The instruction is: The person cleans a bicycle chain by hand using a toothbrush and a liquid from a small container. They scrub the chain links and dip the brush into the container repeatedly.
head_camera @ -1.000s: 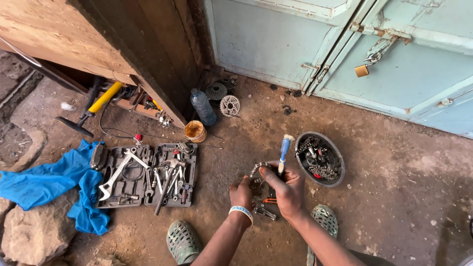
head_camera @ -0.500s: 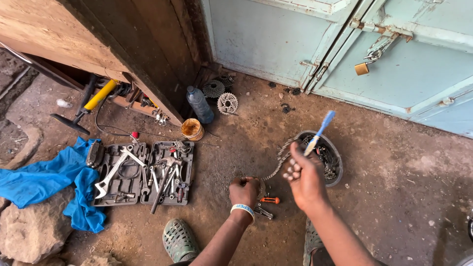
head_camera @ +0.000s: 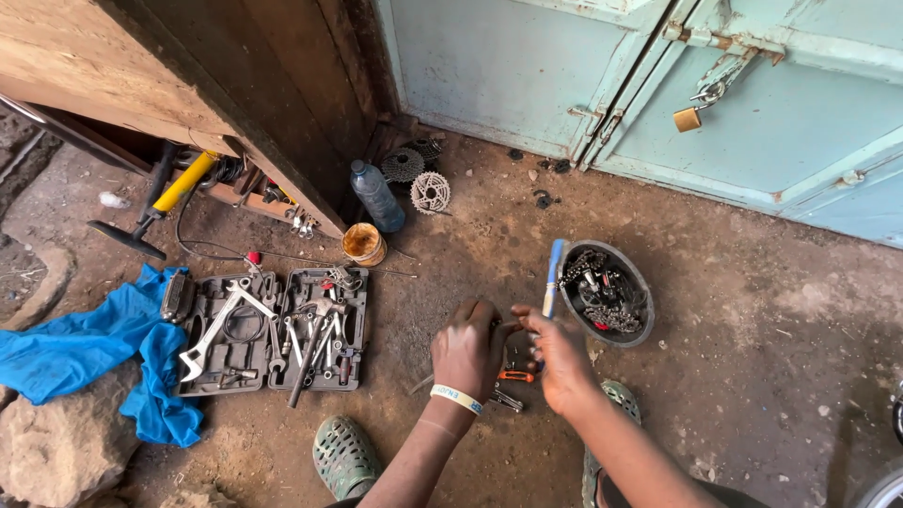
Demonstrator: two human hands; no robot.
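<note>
Head view shows the right hand (head_camera: 562,357) clasping a blue-handled tool (head_camera: 553,277) at lower centre, the left hand (head_camera: 467,350) pinching its small part. Best held steady, close above the bowl (head_camera: 649,306).

On the dirt floor (head_camera: 752,357), the open grey plastic tool case of spanners (head_camera: 273,329) lies left of the hands, with the crumpled blue cloth (head_camera: 85,343) further left. The round dark bowl of chain and small metal parts (head_camera: 607,293) sits just right of the hands. Behind — toward the pale metal doors (head_camera: 583,66) — stand a clear plastic bottle (head_camera: 376,196) and a small orange tub (head_camera: 363,244).
</note>
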